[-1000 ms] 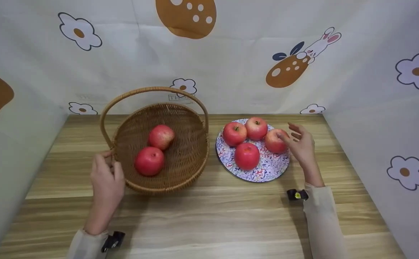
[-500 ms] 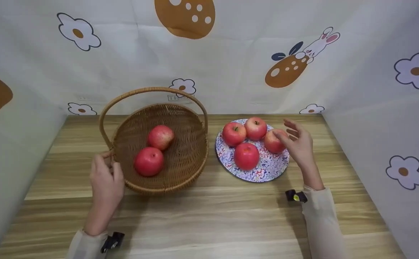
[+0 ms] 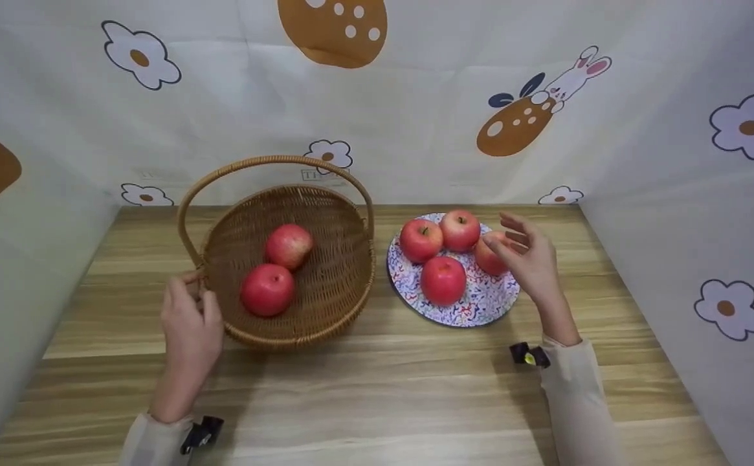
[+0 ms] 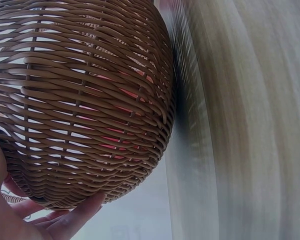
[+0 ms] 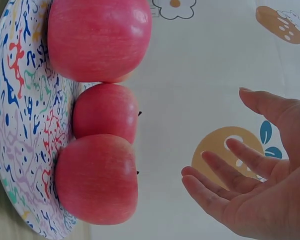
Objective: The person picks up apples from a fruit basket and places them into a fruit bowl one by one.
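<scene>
A wicker basket (image 3: 338, 285) with an arched handle stands at the left, and my left hand (image 3: 192, 327) grips its left rim near the handle's foot. Two red apples, one upper (image 3: 289, 246) and one lower (image 3: 268, 290), lie inside it. In the left wrist view, the fingers (image 4: 82, 212) curl at the edge of the woven wall. My right hand (image 3: 535, 265) hovers over the right side of a speckled plate (image 3: 467, 315), thumb and fingers spread, holding nothing. It partly hides the rightmost apple (image 3: 490, 257). The right wrist view shows this hand (image 5: 260, 175) apart from the apples.
More apples sit on the plate: one at the left (image 3: 421, 240), one at the back (image 3: 460, 230) and one in front (image 3: 443, 281). Everything stands on a wood-grain table (image 3: 377, 401). Printed cloth walls (image 3: 415, 129) enclose its back and sides.
My right hand has shifted slightly left, further over the rightmost apple, covering more of it. The left hand, the basket and the apples have stayed in place.
</scene>
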Motion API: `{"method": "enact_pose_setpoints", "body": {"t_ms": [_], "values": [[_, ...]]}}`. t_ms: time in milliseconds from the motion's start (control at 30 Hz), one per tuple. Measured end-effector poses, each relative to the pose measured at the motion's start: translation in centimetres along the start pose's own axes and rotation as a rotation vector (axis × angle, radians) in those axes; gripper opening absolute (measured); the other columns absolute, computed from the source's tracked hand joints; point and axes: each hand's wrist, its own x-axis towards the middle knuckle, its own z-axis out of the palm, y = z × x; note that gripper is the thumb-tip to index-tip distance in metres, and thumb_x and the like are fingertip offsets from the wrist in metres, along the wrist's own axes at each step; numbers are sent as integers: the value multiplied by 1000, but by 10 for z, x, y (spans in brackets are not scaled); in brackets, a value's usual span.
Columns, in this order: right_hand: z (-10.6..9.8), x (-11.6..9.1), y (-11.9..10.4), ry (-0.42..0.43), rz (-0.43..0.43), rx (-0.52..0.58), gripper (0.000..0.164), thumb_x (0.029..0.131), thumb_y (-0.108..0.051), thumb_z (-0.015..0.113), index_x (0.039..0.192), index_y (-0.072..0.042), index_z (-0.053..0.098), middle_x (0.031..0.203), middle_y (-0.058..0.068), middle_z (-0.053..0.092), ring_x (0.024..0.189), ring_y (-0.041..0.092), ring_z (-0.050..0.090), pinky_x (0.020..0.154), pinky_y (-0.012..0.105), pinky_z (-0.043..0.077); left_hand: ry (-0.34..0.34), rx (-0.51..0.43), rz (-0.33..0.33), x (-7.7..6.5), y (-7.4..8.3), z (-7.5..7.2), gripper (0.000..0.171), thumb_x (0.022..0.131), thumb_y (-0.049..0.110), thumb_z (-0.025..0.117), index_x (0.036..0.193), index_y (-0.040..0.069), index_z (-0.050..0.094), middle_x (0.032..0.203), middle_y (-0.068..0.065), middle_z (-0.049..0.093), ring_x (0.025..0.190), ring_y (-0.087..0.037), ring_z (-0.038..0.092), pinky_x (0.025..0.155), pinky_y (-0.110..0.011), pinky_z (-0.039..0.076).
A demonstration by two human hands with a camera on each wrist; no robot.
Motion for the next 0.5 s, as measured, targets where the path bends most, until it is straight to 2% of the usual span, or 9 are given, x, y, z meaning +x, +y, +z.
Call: {"method": "enact_pose_setpoints", "body": {"t_ms": [267,500], "values": [[7,0,-7,-21,-32,18,52,95,-5,77,141,9,59,142,31,60,131,49,58,113,55,47,-10,10,0,0,1,-1,25,97,-5,47,119,-16,55,104,-28,60,82,-31,56,68,-19,40],[14,0,-17,-59,-48,8,50,95,-3,75,141,8,59,141,31,61,129,45,61,112,51,49,-13,12,5,2,3,-2,25,97,-5,46,118,-16,55,103,-27,59,82,-30,55,69,-21,40]]}}
